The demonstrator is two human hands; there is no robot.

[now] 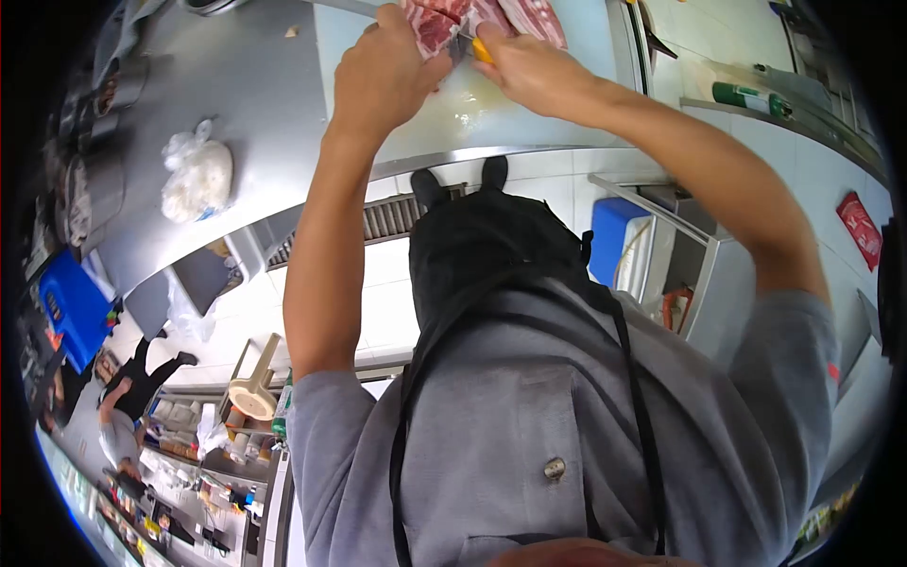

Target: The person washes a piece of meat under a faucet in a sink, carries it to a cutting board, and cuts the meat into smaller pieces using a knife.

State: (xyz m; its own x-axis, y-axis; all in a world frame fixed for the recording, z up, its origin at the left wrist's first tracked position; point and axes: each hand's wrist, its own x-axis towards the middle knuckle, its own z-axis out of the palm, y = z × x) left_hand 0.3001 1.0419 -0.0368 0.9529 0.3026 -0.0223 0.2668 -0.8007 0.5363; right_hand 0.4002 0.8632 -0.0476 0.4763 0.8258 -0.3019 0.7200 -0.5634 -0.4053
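Observation:
At the top of the head view, raw meat (430, 33) with red flesh and pale fat lies on a whitish cutting board (501, 118). My left hand (383, 71) grips the near left side of that piece, its fingers bent against it. Closed around the yellow handle of a knife (483, 51) is my right hand (534, 71). The short visible part of the blade points left into the meat, between my two hands. Further meat strips (534, 21) with fat streaks lie just beyond my right hand. The frame's top edge cuts off the rest of the meat.
On the steel counter (255, 104) to the left sits a knotted plastic bag (198, 180) with something white inside. A green bottle (751, 97) lies at the right. A blue container (619, 241) stands below the counter. At lower left is another person (118, 430).

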